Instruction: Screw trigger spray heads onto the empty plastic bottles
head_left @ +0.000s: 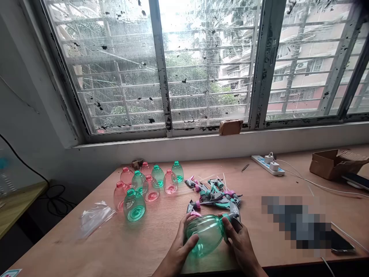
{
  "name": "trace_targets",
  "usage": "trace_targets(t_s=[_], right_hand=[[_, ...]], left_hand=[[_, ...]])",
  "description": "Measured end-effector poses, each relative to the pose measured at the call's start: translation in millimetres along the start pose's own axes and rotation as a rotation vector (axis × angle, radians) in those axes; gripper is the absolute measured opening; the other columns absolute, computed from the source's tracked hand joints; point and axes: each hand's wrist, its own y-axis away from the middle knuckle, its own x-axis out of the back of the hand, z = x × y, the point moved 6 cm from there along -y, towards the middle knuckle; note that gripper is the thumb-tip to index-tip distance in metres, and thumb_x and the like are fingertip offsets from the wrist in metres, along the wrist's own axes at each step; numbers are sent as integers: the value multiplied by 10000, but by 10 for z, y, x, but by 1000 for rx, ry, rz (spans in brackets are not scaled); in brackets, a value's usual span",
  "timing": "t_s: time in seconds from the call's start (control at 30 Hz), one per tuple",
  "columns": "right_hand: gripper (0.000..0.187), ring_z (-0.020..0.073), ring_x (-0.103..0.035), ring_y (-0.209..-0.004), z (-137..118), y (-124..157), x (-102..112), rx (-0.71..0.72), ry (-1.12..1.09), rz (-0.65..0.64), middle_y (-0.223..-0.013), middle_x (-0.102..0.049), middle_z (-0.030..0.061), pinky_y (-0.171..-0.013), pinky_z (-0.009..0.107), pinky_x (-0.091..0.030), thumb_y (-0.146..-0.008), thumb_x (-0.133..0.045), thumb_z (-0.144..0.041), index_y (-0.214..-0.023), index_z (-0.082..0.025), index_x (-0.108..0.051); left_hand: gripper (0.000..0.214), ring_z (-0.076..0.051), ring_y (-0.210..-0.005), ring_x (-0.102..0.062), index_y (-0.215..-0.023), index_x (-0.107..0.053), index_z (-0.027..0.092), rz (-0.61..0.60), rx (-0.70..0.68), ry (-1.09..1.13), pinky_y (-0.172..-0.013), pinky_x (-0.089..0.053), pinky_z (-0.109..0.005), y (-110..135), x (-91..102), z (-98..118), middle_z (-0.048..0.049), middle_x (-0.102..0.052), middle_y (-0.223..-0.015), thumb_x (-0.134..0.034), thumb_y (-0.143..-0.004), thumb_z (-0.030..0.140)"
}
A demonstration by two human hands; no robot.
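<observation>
A clear green spray bottle (206, 234) lies tilted on its side between my hands, low over the table's front. My left hand (183, 240) is wrapped round the bottle's body near its base. At the neck, my right hand (238, 236) grips the grey and green trigger spray head (230, 216), its fingers closed around the collar. Whether the head is fully screwed on cannot be made out. Just beyond lies a pile of loose spray heads (215, 194) in grey, pink and green, with thin white dip tubes sticking out.
Several green and pink bottles (134, 206) without heads stand at the left. A clear plastic bag (96, 219) lies nearby. Toward the back right are a power strip (268, 165) with white plugs and a cardboard box (331, 165). A phone (341, 240) and cables lie at the right.
</observation>
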Motion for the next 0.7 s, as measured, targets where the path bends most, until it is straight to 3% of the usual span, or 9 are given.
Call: trace_targets(t_s=[0.13, 0.27, 0.37, 0.47, 0.6, 0.7], right_hand=[[508, 107, -334, -535, 21, -9, 34, -1, -6, -13, -609, -422, -50, -444, 236, -283, -729, -834, -662, -725, -197, -629], [495, 112, -355, -540, 26, -23, 44, 15, -3, -25, -604, -430, -51, -456, 239, -299, -738, -837, -648, -760, -186, -659], [485, 114, -354, -541, 33, -35, 39, 18, -2, -27, -606, -436, -49, -454, 240, -296, -739, -845, -633, -799, -175, -696], [480, 115, -355, -542, 49, -33, 34, 14, -12, -24, -633, -479, -37, -449, 241, -292, -744, -846, -622, -884, -177, -731], [506, 119, -392, -557, 68, -32, 28, 13, -34, -33, -731, -585, -10, -462, 245, -319, -734, -859, -607, -1034, -215, -749], [538, 116, -394, -546, 66, -43, 31, 11, -39, -28, -724, -595, -10, -449, 241, -311, -685, -884, -618, -1028, -222, -759]], left_hand=[[940, -361, -1554, -298, -1599, -275, 313, -13, 14, -109, -1306, -158, -542, 43, -101, 31, -110, -366, -1663, -819, -856, 498], [1106, -376, -1567, -264, -1623, -228, 297, -23, 23, -118, -1311, -113, -570, 62, -113, 36, -134, -333, -1679, -889, -768, 531], [899, -357, -1583, -247, -1592, -327, 279, -30, 35, -33, -1315, -127, -552, 53, -39, 2, -127, -328, -1691, -727, -876, 648], [634, -337, -1580, -263, -1539, -431, 283, 3, 58, -23, -1311, -133, -554, 36, 42, -26, -102, -372, -1677, -531, -1011, 621], [687, -362, -1542, -339, -1510, -460, 297, -20, 3, 4, -1294, -207, -552, 10, 13, 18, -105, -454, -1627, -694, -932, 586], [820, -383, -1531, -352, -1506, -461, 305, -34, -12, 20, -1288, -227, -548, 3, -51, 34, -110, -455, -1618, -825, -821, 570]])
